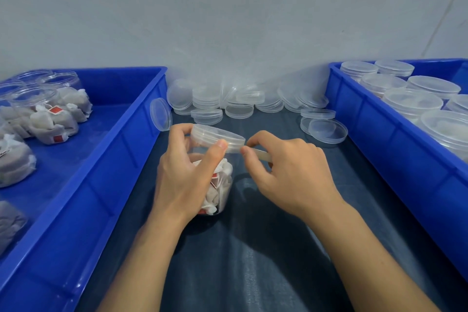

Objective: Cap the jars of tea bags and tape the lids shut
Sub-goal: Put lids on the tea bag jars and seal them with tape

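Left hand (184,172) gripped the capped jar (215,180) to steady it while right hand (286,172) fingers (244,151) pinched tape (258,152) beside its lid (217,137) for sealing.

A clear plastic jar (217,185), packed with white tea bags bearing red tags, is stood tilted on the dark mat between two blue bins, and it is capped with a translucent lid (217,137). A strip of clear tape (257,152) is stretched out from the lid's right edge (its far end cannot be made out). Loose spare lids (238,101) are heaped behind against the wall.
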